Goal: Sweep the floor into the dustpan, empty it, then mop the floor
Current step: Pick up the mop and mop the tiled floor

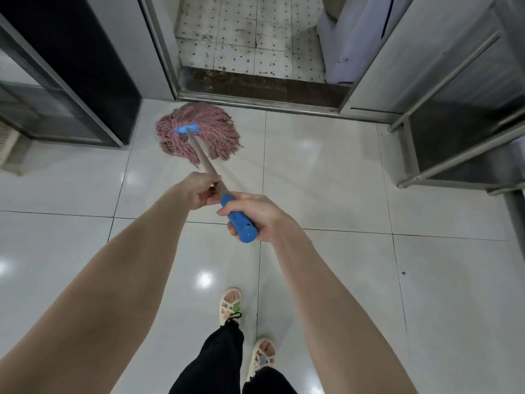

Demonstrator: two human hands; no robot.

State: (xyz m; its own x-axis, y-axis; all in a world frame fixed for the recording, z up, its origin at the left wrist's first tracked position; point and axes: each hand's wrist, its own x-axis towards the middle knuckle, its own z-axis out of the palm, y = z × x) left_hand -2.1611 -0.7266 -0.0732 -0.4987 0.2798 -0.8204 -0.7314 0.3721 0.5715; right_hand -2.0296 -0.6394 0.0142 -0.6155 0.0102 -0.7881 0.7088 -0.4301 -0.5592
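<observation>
Mopping a glossy white tiled floor (326,180), viewed from head height. Grips the mop with both hands, set close together along its length: left hand (199,191) curled round the bare metal pole (203,157), right hand (257,213) clamped on the blue grip (241,226) at the pole's upper end. Holds the pole slanted forward and a little to the left, down to a pink string mop head (204,143) spread flat on the floor round a blue clamp (186,128). Keeps the mop head just short of a dark, grimy door threshold (255,86) (speckled, stained tiles (235,38) beyond it) and near the foot of a black-fronted cabinet (71,66) on the left. Stands in cream sandals (230,304) and black trousers (218,359), one foot ahead of the other. Flanked on the right by a steel rack (454,123) standing on the same floor.
</observation>
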